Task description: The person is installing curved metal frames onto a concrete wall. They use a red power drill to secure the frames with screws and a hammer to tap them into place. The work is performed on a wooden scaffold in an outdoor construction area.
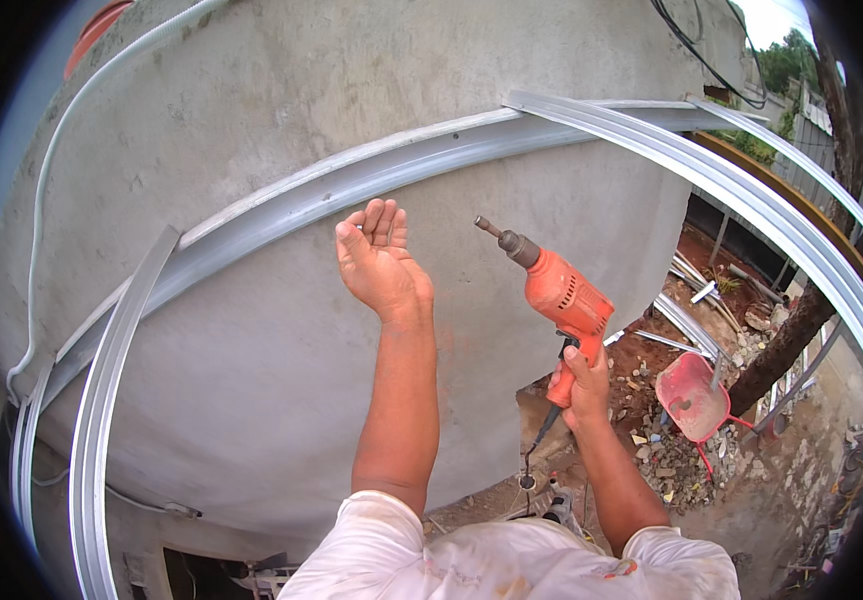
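Note:
My left hand (pixel 384 262) is raised just below the metal channel (pixel 382 170) that runs across the grey wall, palm toward me, fingers slightly curled and apart; any small item by its thumb is too small to make out. My right hand (pixel 582 390) grips the handle of an orange corded drill (pixel 562 295), its metal bit tilted up-left toward the wall, apparently short of touching it. Long metal strips lie across the channel at the left (pixel 112 380) and right (pixel 722 190), curving downward in the fisheye view.
A white conduit (pixel 49 170) climbs the wall at the left. Below right are a red wheelbarrow (pixel 690 398), rubble (pixel 667 465), loose metal offcuts (pixel 682 315) and a tree trunk (pixel 782 360). Black cables (pixel 702 45) hang at the top right.

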The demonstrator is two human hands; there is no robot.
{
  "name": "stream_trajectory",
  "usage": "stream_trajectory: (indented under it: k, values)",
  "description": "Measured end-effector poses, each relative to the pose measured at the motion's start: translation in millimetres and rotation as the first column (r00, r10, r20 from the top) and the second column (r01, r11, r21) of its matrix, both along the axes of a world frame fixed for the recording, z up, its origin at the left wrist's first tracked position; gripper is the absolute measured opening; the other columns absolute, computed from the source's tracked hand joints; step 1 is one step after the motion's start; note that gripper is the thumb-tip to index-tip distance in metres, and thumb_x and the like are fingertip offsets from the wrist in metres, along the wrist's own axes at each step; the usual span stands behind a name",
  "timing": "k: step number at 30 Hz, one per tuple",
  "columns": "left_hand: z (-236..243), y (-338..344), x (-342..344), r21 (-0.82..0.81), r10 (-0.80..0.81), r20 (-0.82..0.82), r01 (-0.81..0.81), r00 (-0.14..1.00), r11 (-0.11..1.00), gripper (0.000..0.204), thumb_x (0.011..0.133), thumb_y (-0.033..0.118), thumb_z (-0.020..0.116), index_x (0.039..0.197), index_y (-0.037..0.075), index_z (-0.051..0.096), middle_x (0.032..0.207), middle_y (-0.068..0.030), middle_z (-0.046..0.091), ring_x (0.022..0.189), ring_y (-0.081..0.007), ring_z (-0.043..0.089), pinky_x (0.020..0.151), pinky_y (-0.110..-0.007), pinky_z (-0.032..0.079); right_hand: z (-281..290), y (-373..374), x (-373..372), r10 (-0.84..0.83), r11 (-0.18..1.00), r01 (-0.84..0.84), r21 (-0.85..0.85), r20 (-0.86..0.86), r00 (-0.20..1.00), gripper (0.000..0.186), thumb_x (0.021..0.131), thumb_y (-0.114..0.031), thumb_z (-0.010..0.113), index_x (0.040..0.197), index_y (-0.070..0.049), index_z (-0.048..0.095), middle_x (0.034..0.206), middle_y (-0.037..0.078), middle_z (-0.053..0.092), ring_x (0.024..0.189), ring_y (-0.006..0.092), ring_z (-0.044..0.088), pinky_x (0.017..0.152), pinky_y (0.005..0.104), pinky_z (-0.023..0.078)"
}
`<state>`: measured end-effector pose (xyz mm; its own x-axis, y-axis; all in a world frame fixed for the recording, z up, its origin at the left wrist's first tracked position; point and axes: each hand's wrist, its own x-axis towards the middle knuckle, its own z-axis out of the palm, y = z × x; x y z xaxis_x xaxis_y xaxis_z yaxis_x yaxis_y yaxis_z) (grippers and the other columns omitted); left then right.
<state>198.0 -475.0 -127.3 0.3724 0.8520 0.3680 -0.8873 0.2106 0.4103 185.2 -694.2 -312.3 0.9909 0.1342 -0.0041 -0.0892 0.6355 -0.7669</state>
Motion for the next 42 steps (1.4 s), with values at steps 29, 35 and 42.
stream_trajectory:
  k: [29, 35, 42]
  values:
    - [-294, -89, -85, -0.007, -0.604, -0.642, 0.785, 0.472, 0.620, 0.079, 0.079, 0.051, 0.076, 0.136, 0.006, 0.045, 0.126, -0.0075, 0.057, 0.119, -0.0243, 0.058, 0.104, -0.044, 0.047, -128, -1, -98, 0.032, 0.995, -0.046, -0.085, -0.165, 0.986, 0.052, 0.080, -0.009, 0.080, 0.116, -0.006, 0.043, 0.094, 0.006, 0.058, 0.061, 0.0122, 0.060, 0.052, 0.0274, 0.052]
    - [-301, -92, -95, -0.228, -0.708, -0.554, 0.738, 0.438, 0.635, 0.079, 0.074, 0.057, 0.075, 0.130, 0.008, 0.049, 0.123, -0.0085, 0.058, 0.114, -0.0252, 0.060, 0.101, -0.045, 0.050, -166, 1, -98, -0.083, 0.996, 0.084, 0.040, -0.020, 0.996, 0.060, 0.098, -0.062, 0.050, 0.115, -0.005, 0.052, 0.102, 0.006, 0.063, 0.090, 0.0183, 0.064, 0.083, 0.0398, 0.054]
    - [-308, -84, -100, -0.402, -0.744, -0.666, 0.816, 0.051, 0.416, 0.076, 0.076, 0.053, 0.071, 0.132, 0.006, 0.050, 0.122, -0.0120, 0.061, 0.111, -0.0266, 0.063, 0.099, -0.044, 0.051, -207, 10, -39, 0.402, 0.888, -0.265, 0.377, -0.353, 0.845, 0.056, 0.103, -0.060, 0.039, 0.113, -0.008, 0.060, 0.104, 0.007, 0.065, 0.095, 0.0195, 0.064, 0.088, 0.0371, 0.053]
